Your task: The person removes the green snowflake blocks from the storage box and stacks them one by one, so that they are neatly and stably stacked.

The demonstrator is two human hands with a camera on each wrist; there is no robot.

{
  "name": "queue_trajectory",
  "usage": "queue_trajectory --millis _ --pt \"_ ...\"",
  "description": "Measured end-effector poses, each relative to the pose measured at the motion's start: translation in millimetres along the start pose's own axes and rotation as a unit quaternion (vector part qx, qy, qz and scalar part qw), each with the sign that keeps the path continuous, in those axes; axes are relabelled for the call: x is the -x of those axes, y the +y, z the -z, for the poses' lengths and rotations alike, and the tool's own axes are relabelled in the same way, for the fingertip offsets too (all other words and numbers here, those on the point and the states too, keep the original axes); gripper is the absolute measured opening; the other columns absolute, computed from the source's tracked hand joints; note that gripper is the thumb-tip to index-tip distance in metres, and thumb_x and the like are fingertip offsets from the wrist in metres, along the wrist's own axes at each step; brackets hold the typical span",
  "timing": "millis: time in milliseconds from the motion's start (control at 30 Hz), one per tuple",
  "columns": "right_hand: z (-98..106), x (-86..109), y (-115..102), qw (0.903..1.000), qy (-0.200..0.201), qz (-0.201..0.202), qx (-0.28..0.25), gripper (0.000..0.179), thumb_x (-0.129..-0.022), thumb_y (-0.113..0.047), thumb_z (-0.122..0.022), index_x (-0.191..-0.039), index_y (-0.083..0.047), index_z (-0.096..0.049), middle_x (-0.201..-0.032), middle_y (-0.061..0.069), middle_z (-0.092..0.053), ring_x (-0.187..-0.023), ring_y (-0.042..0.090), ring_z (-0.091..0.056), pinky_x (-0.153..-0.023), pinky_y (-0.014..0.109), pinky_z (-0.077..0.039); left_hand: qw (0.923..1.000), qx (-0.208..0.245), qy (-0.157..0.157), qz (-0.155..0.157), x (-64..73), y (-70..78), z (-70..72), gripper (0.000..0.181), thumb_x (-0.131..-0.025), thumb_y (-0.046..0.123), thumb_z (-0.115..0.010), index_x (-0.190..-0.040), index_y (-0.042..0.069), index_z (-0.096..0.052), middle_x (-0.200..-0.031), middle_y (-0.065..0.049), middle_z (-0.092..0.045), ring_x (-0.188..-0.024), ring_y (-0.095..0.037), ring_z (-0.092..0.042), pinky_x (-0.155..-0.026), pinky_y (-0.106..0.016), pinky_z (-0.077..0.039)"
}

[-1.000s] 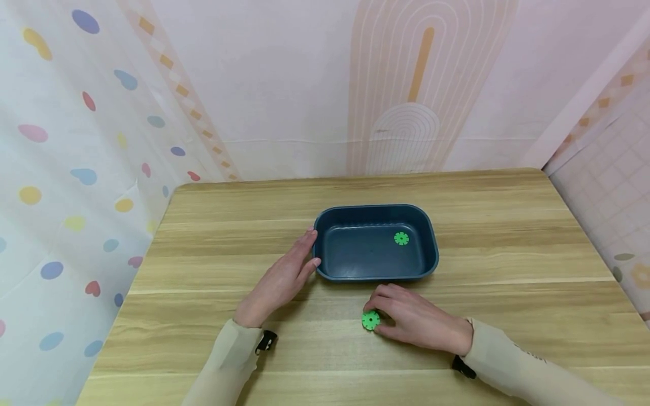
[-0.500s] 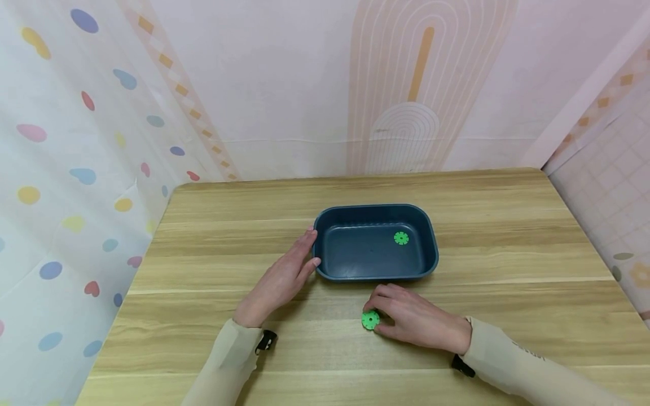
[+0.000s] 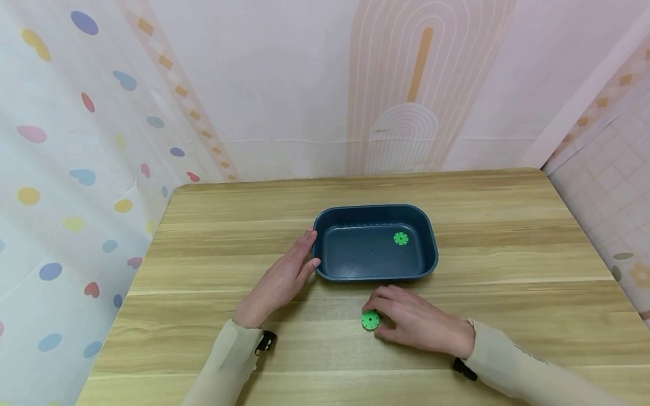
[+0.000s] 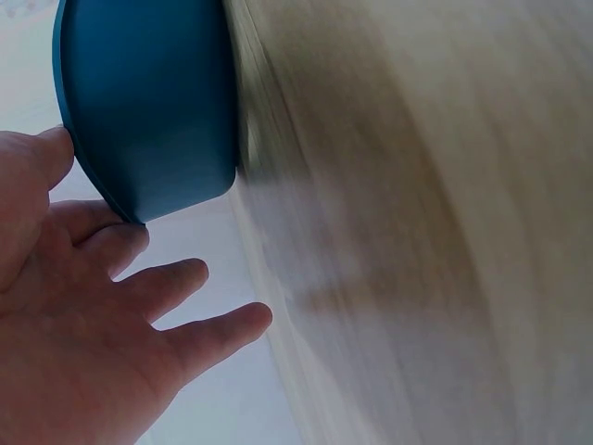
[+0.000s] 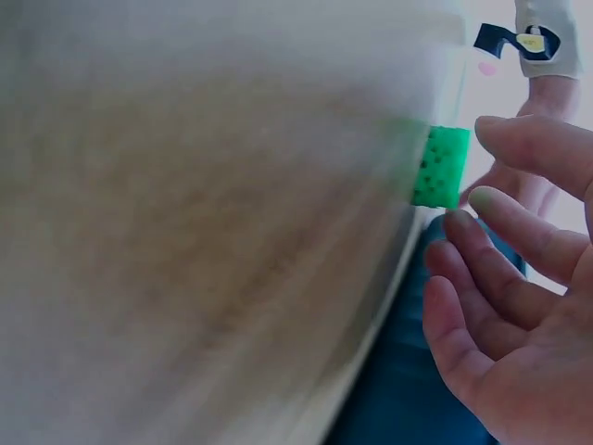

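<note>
A dark blue plastic tray (image 3: 376,279) stands on the table, with one green notched disc (image 3: 401,238) flat on its floor near the right end. My left hand (image 3: 278,282) rests its thumb and fingertips against the tray's left end, fingers fairly straight. In front of the tray is a stack of green notched discs (image 3: 370,320), seen from its side as a short cylinder (image 5: 443,167) in the right wrist view. My right hand (image 3: 408,318) curves loosely beside the stack, its index fingertip right at the far edge. A small gap shows between its thumb tip and the discs.
The wood-grain table (image 3: 228,225) spreads around the tray on all sides. A patterned curtain (image 3: 284,84) hangs behind its far edge and along the left side. Dark straps (image 3: 266,341) sit at both wrists.
My right thumb has shifted very slightly away from the green stack. The left hand, the tray and the disc in it stay where they were.
</note>
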State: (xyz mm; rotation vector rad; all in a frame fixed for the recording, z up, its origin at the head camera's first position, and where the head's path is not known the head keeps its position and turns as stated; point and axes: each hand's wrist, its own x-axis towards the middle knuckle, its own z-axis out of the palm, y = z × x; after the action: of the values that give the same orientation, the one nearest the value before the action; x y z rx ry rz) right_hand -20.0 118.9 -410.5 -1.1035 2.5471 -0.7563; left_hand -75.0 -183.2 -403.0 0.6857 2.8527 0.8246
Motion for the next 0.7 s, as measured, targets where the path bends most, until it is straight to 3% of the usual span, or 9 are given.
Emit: queue_trajectory --millis 167,300,467,600,700 --pt "8.2 6.3 -7.9 0.9999 -0.003 -0.012 -0.006 0.032 -0.096 -0.023 -0.076 -0.126 -0.015 -0.069 -0.131 -0.005 -0.064 -0.121 0.013 -0.059 -0.104 0.041 -0.051 1.0000 0.002 0.000 -0.002 0.6 0.1 0.1 0.062 -0.113 0.031 -0.046 -0.164 0.004 -0.025 -0.170 -0.015 -0.022 -0.156 -0.031 -0.024 -0.122 -0.050 -0.027" --pt "16.8 11.4 -12.7 0.9994 0.020 -0.011 -0.026 0.030 -0.098 -0.025 -0.074 -0.127 -0.016 -0.071 -0.134 -0.005 -0.065 -0.124 0.014 -0.061 -0.104 0.042 -0.052 1.0000 0.002 -0.001 -0.001 1.2 0.4 0.3 0.062 -0.113 0.032 -0.045 -0.164 0.004 -0.024 -0.171 -0.014 -0.021 -0.156 -0.030 -0.023 -0.122 -0.050 -0.027" --pt "25.7 13.9 -11.1 0.9947 0.088 0.004 -0.053 0.030 -0.101 -0.030 -0.071 -0.127 -0.014 -0.071 -0.136 -0.004 -0.066 -0.126 0.017 -0.061 -0.105 0.044 -0.052 1.0000 0.002 -0.004 0.000 1.1 0.8 1.0 0.062 -0.113 0.032 -0.044 -0.164 0.003 -0.024 -0.171 -0.012 -0.020 -0.156 -0.028 -0.022 -0.123 -0.050 -0.026" --pt "33.4 10.1 -2.3 0.9865 0.156 0.020 -0.044 0.035 -0.100 -0.028 -0.072 -0.130 -0.010 -0.069 -0.138 0.001 -0.066 -0.129 0.020 -0.060 -0.106 0.045 -0.051 1.0000 0.002 0.000 -0.004 0.4 0.9 0.9 0.062 -0.113 0.031 -0.045 -0.164 0.003 -0.025 -0.171 -0.013 -0.021 -0.156 -0.030 -0.023 -0.123 -0.050 -0.027" --pt "41.0 4.8 6.5 0.9834 0.177 0.011 -0.040 0.039 -0.100 -0.026 -0.073 -0.134 -0.008 -0.066 -0.140 0.004 -0.065 -0.132 0.023 -0.059 -0.107 0.046 -0.051 0.9999 0.004 0.005 -0.009 -0.3 1.3 0.4 0.062 -0.113 0.032 -0.046 -0.163 0.002 -0.025 -0.170 -0.015 -0.022 -0.155 -0.032 -0.025 -0.122 -0.051 -0.028"
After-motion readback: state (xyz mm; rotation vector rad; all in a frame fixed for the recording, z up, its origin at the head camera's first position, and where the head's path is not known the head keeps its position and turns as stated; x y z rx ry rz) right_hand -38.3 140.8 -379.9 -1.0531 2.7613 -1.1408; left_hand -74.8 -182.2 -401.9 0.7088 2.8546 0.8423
